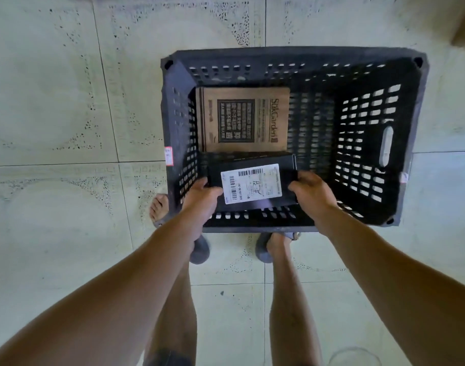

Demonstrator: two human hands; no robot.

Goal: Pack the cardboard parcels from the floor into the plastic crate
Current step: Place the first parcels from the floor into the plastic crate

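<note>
A black slotted plastic crate (pixel 379 75) stands on the tiled floor in front of my feet. A brown cardboard parcel (pixel 242 118) with black print lies flat on the crate's bottom at the far left. I hold a black parcel (pixel 252 165) with a white shipping label inside the crate's near left part, just in front of the brown one. My left hand (pixel 201 200) grips its left end and my right hand (pixel 311 192) grips its right end. Whether the black parcel touches the bottom is unclear.
The right half of the crate's bottom holds nothing. Part of a brown box (pixel 464 25) shows at the top right corner of the floor. My feet in dark sandals stand close to the crate's near rim. Pale floor tiles lie all around.
</note>
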